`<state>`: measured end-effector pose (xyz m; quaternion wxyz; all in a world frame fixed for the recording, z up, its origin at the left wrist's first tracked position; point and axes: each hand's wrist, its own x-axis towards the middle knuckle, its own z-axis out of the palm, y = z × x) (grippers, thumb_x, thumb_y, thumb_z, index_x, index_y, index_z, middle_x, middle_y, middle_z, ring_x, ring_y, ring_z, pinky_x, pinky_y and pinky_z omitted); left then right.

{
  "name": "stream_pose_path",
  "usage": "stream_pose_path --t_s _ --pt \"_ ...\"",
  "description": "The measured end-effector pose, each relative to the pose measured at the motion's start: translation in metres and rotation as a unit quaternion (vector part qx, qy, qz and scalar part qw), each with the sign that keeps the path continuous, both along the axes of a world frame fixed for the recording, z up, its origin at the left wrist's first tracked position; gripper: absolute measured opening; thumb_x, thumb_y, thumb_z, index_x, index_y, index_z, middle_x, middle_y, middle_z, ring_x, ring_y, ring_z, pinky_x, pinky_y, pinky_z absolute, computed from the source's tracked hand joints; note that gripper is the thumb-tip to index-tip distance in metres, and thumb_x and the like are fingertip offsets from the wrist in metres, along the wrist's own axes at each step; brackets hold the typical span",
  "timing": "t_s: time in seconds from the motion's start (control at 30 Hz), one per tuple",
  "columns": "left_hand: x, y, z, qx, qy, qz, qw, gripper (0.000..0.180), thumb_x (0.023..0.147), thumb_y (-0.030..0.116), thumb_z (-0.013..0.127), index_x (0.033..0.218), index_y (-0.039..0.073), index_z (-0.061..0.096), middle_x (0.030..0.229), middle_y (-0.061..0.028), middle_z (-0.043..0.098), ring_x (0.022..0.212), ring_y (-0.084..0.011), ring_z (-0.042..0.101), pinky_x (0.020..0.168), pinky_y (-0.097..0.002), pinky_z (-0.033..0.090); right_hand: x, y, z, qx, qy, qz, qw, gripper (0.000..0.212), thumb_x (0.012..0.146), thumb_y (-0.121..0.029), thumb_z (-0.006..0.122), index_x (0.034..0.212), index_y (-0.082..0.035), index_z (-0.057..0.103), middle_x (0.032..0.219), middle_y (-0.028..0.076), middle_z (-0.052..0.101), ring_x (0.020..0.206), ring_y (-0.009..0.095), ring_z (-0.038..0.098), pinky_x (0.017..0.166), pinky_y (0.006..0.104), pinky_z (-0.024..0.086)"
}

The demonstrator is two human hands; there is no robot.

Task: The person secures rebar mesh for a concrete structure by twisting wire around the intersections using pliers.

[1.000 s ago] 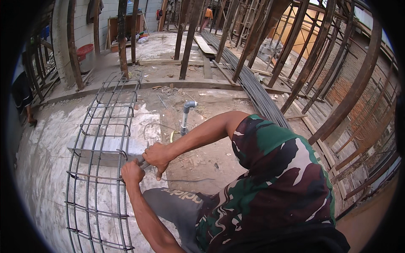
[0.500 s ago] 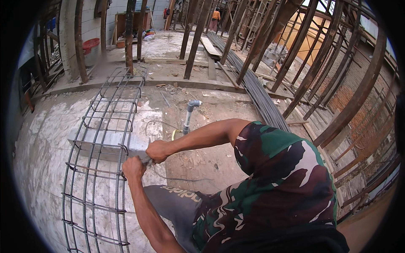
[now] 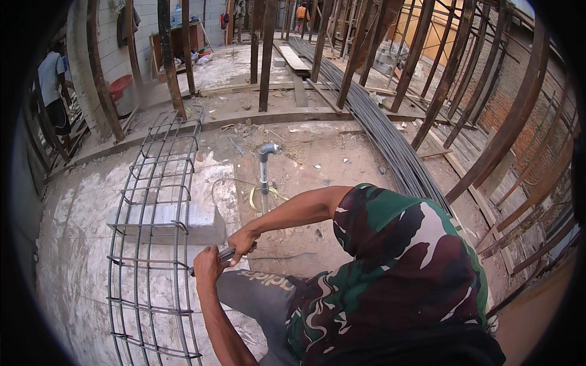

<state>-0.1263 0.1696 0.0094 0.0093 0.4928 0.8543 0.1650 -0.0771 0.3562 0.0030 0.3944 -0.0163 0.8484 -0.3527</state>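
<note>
A long rebar cage [image 3: 146,256] of dark bars and square ties stretches along the left side, partly resting over a pale grey block [image 3: 207,227]. At its right edge, just nearer than the block, my left hand [image 3: 209,266] is closed on a dark grey metal hand tool [image 3: 227,253]. My right hand [image 3: 243,241] grips the tool's other end, close beside the left. Its tip reaches the cage's side bar; my fingers hide most of it, so its exact kind is unclear. My grey-trousered leg [image 3: 259,293] lies below the hands.
A grey pipe with an elbow [image 3: 264,168] stands up from the dirt ahead. Beyond are wooden props [image 3: 268,61], a bundle of long rebars [image 3: 390,146], a plank [image 3: 295,58] and a red bucket [image 3: 122,91]. A person [image 3: 54,91] stands at far left, another [image 3: 301,17] far off.
Both hands and the tool have moved nearer along the cage's right edge, away from the block. The view has shifted, and more of the person at left shows.
</note>
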Motion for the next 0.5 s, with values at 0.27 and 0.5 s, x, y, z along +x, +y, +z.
stream_pose_path --t_s 0.27,0.5 --pt "0.121 -0.02 -0.04 0.129 -0.244 -0.027 0.961 0.022 0.087 0.015 0.056 0.077 -0.004 0.05 0.082 -0.0211 0.051 0.077 -0.0399 0.051 0.067 -0.0459 0.04 0.085 0.015 -0.039 -0.086 -0.097 0.084 0.988 0.073 0.084 -0.068 0.039 0.08 0.0 0.064 0.066 0.008 0.058 0.051 0.019 0.054 0.043 0.031 0.046" --pt "0.154 -0.064 -0.057 0.184 -0.205 0.084 0.958 0.024 0.089 0.014 0.052 0.072 -0.002 0.051 0.069 -0.0177 0.049 0.059 -0.0341 0.051 0.056 -0.0403 0.04 0.114 -0.01 -0.013 -0.078 -0.088 0.154 0.981 0.058 0.088 -0.056 0.044 0.099 -0.002 0.063 0.073 0.013 0.061 0.057 0.023 0.06 0.049 0.0312 0.05"
